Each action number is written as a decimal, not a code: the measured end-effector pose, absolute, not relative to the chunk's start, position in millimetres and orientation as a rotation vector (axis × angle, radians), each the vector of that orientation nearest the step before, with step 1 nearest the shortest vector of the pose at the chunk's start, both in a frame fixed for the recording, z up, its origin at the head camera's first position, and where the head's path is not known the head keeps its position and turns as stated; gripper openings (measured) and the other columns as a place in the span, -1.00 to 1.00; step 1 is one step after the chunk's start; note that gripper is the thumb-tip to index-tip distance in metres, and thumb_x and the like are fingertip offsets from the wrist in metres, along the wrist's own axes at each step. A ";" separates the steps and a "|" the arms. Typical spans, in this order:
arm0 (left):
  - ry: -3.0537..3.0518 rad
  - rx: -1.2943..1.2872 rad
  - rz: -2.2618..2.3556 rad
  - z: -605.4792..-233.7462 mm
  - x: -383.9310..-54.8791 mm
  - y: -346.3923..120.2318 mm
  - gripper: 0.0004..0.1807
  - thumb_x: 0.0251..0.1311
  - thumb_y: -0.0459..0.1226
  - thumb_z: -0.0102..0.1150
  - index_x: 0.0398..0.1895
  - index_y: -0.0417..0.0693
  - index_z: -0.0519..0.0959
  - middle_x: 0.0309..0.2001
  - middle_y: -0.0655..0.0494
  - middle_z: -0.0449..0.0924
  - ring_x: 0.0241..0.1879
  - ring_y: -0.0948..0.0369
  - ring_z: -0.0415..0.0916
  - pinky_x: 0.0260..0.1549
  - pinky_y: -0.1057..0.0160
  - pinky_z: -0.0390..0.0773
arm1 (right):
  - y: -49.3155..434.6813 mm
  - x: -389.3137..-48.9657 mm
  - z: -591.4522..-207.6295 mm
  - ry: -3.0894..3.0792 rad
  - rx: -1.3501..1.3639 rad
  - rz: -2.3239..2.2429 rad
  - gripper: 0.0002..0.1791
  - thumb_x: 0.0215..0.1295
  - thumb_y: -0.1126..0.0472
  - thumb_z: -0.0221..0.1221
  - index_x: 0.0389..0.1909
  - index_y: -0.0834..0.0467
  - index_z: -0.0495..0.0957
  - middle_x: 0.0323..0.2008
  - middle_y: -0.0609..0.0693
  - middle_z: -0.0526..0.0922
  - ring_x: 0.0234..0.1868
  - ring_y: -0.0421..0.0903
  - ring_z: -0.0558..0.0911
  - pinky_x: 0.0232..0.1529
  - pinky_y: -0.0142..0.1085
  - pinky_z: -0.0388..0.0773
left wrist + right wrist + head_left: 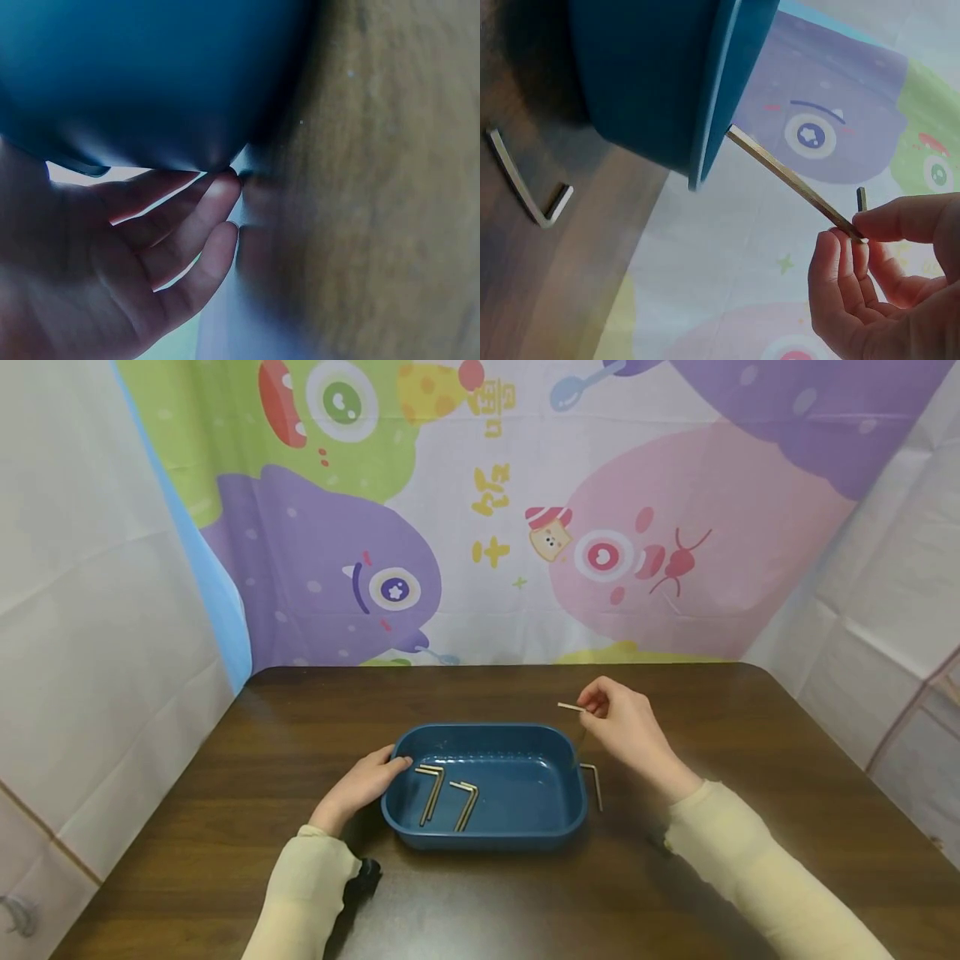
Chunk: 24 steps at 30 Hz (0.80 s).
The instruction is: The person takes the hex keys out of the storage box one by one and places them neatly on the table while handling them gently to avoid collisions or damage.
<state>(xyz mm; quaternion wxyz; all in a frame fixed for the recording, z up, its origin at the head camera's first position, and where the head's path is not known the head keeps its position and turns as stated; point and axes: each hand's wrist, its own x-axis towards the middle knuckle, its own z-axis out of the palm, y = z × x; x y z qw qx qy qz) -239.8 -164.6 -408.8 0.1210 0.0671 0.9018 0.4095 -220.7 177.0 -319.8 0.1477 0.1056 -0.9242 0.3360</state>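
A blue rectangular tray (487, 839) stands on the table. My left hand (367, 781) holds its left end, thumb over the rim and fingers against the outer wall (150, 90). Beyond the tray's right end my right hand (630, 722) pinches an L-shaped hex key (791, 180) near its bend, between thumb and fingertips. The long arm slants down towards the tray rim; the short arm (570, 707) points left. Inside the tray, on its left half, lie two pairs of hex keys, a left pair (432, 797) and a right pair (468, 806).
Another hex key (597, 785) lies on the dark wooden table (300, 710), just right of the tray. A printed cartoon curtain (487, 568) hangs behind the table's far edge. A black strap (365, 878) shows at the left wrist.
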 end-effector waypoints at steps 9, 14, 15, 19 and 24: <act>2.634 0.204 1.200 -407.7 -240.9 -164.7 -0.45 0.32 -0.10 -0.22 0.26 -0.26 0.24 0.18 -0.22 0.36 0.12 -0.08 0.35 0.10 -0.14 0.30 | 187.4 -224.7 -322.1 -2.666 0.264 0.925 -0.90 0.07 0.32 0.16 -0.36 0.23 0.51 -0.43 0.07 0.61 -0.38 -0.07 0.57 -0.30 -0.28 0.46; 2.632 0.205 1.201 -407.5 -241.0 -164.5 -0.45 0.32 -0.09 -0.22 0.26 -0.24 0.24 0.17 -0.21 0.36 0.11 -0.06 0.36 0.09 -0.12 0.31 | 193.5 -227.5 -329.2 -2.695 0.220 0.917 -0.89 0.07 0.30 0.16 -0.36 0.23 0.52 -0.42 0.07 0.61 -0.37 -0.06 0.56 -0.30 -0.28 0.45; 2.632 0.204 1.201 -407.5 -241.0 -164.4 -0.45 0.32 -0.09 -0.22 0.26 -0.24 0.25 0.17 -0.21 0.36 0.11 -0.06 0.36 0.09 -0.12 0.32 | 194.6 -228.3 -330.8 -2.702 0.207 0.913 -0.89 0.07 0.30 0.17 -0.36 0.23 0.53 -0.43 0.07 0.61 -0.37 -0.06 0.56 -0.30 -0.28 0.44; 2.635 0.198 1.197 -408.0 -241.0 -164.4 -0.45 0.32 -0.09 -0.22 0.27 -0.24 0.24 0.18 -0.20 0.35 0.12 -0.07 0.35 0.10 -0.13 0.30 | 198.7 -230.6 -337.3 -2.730 0.174 0.912 -0.90 0.06 0.31 0.17 -0.37 0.23 0.53 -0.45 0.07 0.60 -0.38 -0.05 0.54 -0.32 -0.29 0.41; 2.645 0.185 1.188 -409.1 -240.1 -164.2 -0.44 0.31 -0.09 -0.21 0.28 -0.24 0.22 0.19 -0.21 0.34 0.14 -0.08 0.34 0.10 -0.12 0.30 | 204.4 -234.4 -347.1 -2.797 0.133 0.897 -0.91 0.05 0.31 0.16 -0.39 0.22 0.54 -0.47 0.05 0.59 -0.41 -0.06 0.51 -0.36 -0.30 0.38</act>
